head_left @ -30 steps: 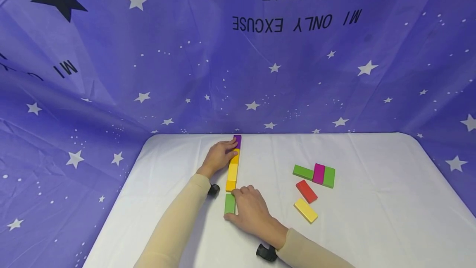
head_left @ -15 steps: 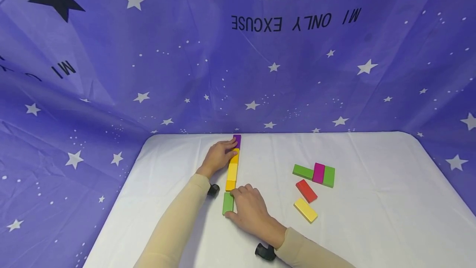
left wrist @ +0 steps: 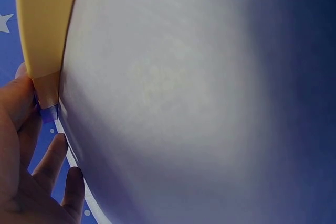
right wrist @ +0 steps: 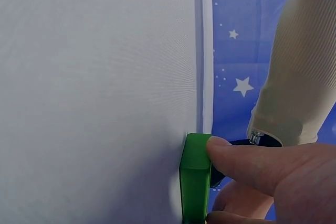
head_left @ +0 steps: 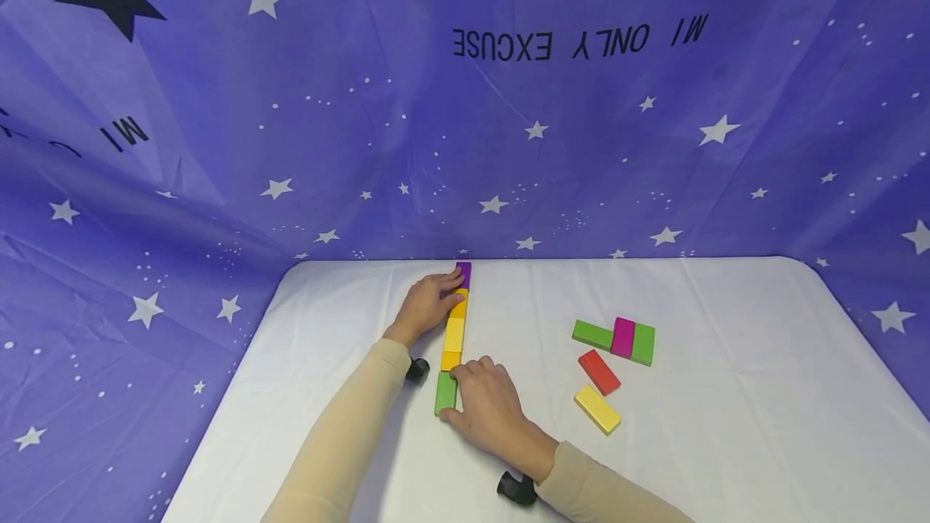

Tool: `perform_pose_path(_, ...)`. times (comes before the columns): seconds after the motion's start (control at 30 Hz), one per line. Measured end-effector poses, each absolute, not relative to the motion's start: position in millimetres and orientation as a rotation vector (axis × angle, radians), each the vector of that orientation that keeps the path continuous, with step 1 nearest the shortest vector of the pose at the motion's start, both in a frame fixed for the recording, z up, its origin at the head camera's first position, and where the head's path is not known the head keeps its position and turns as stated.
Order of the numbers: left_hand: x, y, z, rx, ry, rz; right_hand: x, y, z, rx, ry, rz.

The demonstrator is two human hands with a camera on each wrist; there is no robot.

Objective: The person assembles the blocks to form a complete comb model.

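In the head view a row of blocks runs from the far table edge: a purple block (head_left: 464,274), an orange block (head_left: 458,310), a pale yellow block (head_left: 454,335) and a second orange block (head_left: 450,361). My left hand (head_left: 427,307) rests along the row's far end, fingertips on the purple block and thumb on the orange one behind the pale yellow. In the left wrist view its other fingers are extended. My right hand (head_left: 491,403) pinches a green block (head_left: 446,394) end to end between thumb and fingers, at the row's near end. The green block appears to meet the second orange block.
To the right lie a green block (head_left: 592,335), a magenta block (head_left: 623,337) and another green block (head_left: 643,344), side by side. Nearer are a red block (head_left: 599,372) and a yellow block (head_left: 597,409). A purple starry cloth (head_left: 407,144) hangs behind the white table (head_left: 726,426).
The green block in my right hand has shifted slightly left, then forward, and the gap to the second orange block has closed. My left hand has stayed in place.
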State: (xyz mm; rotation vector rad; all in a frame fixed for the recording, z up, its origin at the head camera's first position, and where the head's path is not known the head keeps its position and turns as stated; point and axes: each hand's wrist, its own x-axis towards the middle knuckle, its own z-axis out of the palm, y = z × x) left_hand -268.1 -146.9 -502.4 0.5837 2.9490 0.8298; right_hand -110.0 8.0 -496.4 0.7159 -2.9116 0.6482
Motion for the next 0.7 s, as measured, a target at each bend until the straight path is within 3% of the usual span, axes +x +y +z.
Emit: perform_pose_path(0.7,-267.2,-145.2,-500.6,0.604,2.956,0.821,-110.4,16.1,-495.0,0.659,-2.915,0.774)
